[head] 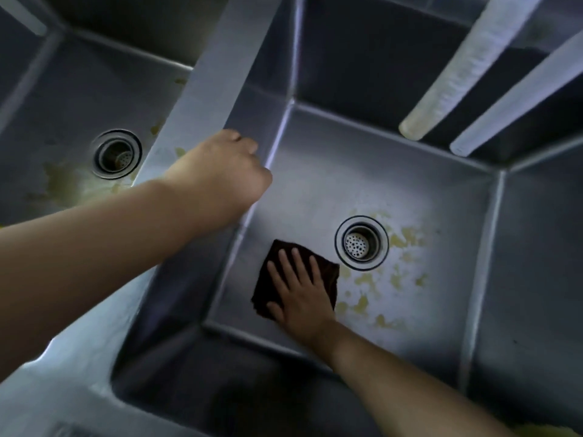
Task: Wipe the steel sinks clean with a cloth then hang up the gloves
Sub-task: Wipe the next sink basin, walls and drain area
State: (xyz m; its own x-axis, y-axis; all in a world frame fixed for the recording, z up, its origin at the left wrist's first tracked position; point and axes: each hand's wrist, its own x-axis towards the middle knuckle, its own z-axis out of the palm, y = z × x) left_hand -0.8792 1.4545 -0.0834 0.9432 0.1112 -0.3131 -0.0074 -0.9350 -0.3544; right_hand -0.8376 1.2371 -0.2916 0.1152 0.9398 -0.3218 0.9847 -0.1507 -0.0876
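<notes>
Two steel sinks sit side by side, separated by a flat steel divider (217, 74) that runs from the near left to the far centre. The right hand (299, 294) lies flat inside the right sink (492, 247), fingers straight and spread, pressing a dark cloth (274, 272) against the basin floor. The cloth lies near the front-left corner of that floor, just left of the drain strainer (362, 242) and apart from it. Bare floor remains between the cloth and the left wall, and a narrower strip between the cloth and the front wall. Yellowish residue (378, 291) spreads right of the cloth and around the strainer; the cloth's right edge meets the nearest patches. The left hand (220, 171) rests on the divider at the right sink's left rim, fingers curled over the edge; how firmly it grips the rim cannot be determined. Its forearm crosses above the divider and part of the left sink (63, 105). The left sink shows its own drain (116, 154) with yellowish stains beside it. Two pale tubes (467, 67) slant down over the far-right corner of the right sink, ending above the back wall, well apart from the cloth.
</notes>
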